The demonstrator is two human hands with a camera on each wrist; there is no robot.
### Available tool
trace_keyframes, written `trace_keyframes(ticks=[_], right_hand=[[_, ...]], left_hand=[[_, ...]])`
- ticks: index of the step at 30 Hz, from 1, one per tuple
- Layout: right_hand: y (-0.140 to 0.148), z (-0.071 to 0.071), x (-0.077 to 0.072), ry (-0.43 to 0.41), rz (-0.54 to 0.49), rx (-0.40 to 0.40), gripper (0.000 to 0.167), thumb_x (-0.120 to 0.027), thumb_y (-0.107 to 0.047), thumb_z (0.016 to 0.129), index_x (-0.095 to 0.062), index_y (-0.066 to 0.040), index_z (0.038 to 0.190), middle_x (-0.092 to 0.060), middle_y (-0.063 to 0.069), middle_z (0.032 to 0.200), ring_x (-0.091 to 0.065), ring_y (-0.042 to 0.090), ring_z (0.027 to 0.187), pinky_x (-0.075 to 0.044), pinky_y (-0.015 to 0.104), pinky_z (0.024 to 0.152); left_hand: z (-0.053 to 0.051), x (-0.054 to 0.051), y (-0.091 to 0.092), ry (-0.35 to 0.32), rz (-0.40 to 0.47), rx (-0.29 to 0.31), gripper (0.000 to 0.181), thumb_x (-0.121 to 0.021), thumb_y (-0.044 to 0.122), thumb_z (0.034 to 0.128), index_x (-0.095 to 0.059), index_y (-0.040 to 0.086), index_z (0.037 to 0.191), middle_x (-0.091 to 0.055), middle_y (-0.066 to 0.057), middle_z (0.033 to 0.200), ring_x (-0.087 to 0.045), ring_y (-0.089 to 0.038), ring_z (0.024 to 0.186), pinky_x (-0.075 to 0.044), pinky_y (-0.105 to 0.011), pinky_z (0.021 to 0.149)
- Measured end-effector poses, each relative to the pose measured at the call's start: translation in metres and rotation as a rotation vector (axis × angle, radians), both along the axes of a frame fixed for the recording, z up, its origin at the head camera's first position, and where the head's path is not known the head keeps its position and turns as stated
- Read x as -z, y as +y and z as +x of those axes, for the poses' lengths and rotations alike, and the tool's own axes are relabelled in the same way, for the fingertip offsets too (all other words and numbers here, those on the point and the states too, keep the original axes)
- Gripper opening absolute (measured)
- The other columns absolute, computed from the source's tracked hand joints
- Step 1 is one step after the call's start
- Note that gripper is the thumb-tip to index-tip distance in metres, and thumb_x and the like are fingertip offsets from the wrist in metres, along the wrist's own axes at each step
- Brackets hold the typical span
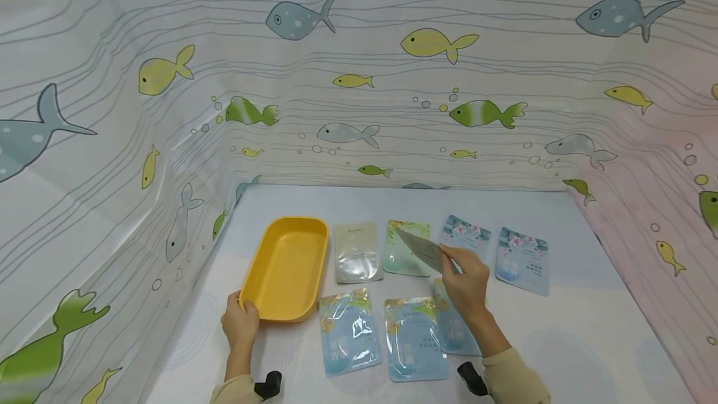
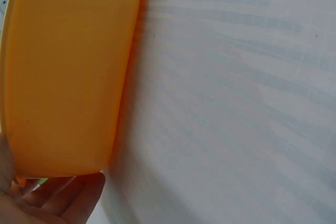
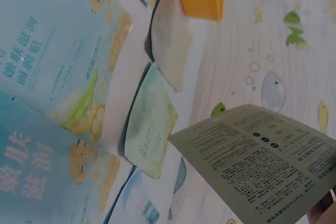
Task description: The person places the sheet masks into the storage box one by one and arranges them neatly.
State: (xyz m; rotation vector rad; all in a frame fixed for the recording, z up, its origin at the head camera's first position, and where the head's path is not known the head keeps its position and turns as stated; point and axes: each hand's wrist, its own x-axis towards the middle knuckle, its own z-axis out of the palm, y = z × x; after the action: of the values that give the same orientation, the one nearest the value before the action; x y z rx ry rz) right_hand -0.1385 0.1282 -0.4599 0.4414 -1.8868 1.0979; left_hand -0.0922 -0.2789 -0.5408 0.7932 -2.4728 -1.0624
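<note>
Packet in right grip; tray in left grip.

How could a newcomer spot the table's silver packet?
Start at the yellow tray on the table. Immediately right, in the far row, lies the silver packet. Unlike the adjacent green packet and blue packet in front, it shows no coloured pattern.

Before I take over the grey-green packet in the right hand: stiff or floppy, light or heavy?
Probably fairly stiff: the printed grey-green packet, pinched at one end by the right fingers, juts out nearly flat. Likely light: it looks thin in the head view.
</note>
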Motion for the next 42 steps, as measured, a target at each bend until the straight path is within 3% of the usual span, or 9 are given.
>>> trace_keyframes(ticks=[6, 9, 19, 25, 42], right_hand=[[-0.018, -0.011, -0.006, 0.032, 0.020, -0.042, 0.019, -0.074, 0.016, 0.064, -0.072, 0.007, 0.080, -0.070, 0.016, 0.072, -0.066, 0.029, 0.062, -0.052, 0.032, 0.059], [-0.028, -0.015, -0.009, 0.019, 0.017, -0.074, 0.017, -0.073, 0.015, 0.066, -0.072, 0.006, 0.081, -0.070, 0.016, 0.074, -0.066, 0.028, 0.063, -0.053, 0.034, 0.058], [-0.065, -0.029, -0.018, -0.021, 0.027, -0.155, 0.011, -0.071, 0.011, 0.071, -0.072, 0.006, 0.081, -0.070, 0.016, 0.075, -0.067, 0.028, 0.065, -0.054, 0.035, 0.061], [-0.087, -0.035, -0.027, 0.001, 0.037, -0.211, 0.011, -0.072, 0.008, 0.073, -0.072, 0.006, 0.084, -0.070, 0.016, 0.075, -0.067, 0.027, 0.066, -0.054, 0.035, 0.062], [-0.141, -0.047, -0.039, 0.023, 0.047, -0.268, 0.010, -0.073, 0.005, 0.073, -0.074, 0.002, 0.082, -0.071, 0.012, 0.074, -0.066, 0.024, 0.065, -0.052, 0.032, 0.062]], left_hand=[[0.001, 0.000, 0.000, 0.007, -0.004, -0.005, 0.036, -0.038, 0.005, 0.0906, -0.046, -0.015, 0.119, -0.055, -0.039, 0.109, -0.053, -0.054, 0.096, -0.041, -0.059, 0.081], [0.001, 0.001, 0.000, 0.013, -0.006, -0.007, 0.036, -0.038, 0.005, 0.0904, -0.047, -0.015, 0.119, -0.055, -0.038, 0.109, -0.053, -0.054, 0.096, -0.041, -0.059, 0.081], [0.001, 0.002, -0.002, 0.032, -0.008, -0.013, 0.036, -0.038, 0.005, 0.0894, -0.047, -0.015, 0.118, -0.055, -0.038, 0.109, -0.053, -0.054, 0.096, -0.040, -0.059, 0.081], [0.000, 0.002, 0.000, 0.038, -0.016, -0.016, 0.035, -0.039, 0.004, 0.0889, -0.048, -0.015, 0.117, -0.055, -0.039, 0.108, -0.054, -0.055, 0.095, -0.040, -0.060, 0.080], [0.000, 0.002, 0.002, 0.036, -0.026, -0.017, 0.034, -0.040, 0.003, 0.0885, -0.049, -0.015, 0.117, -0.057, -0.038, 0.107, -0.056, -0.053, 0.093, -0.042, -0.058, 0.078]])
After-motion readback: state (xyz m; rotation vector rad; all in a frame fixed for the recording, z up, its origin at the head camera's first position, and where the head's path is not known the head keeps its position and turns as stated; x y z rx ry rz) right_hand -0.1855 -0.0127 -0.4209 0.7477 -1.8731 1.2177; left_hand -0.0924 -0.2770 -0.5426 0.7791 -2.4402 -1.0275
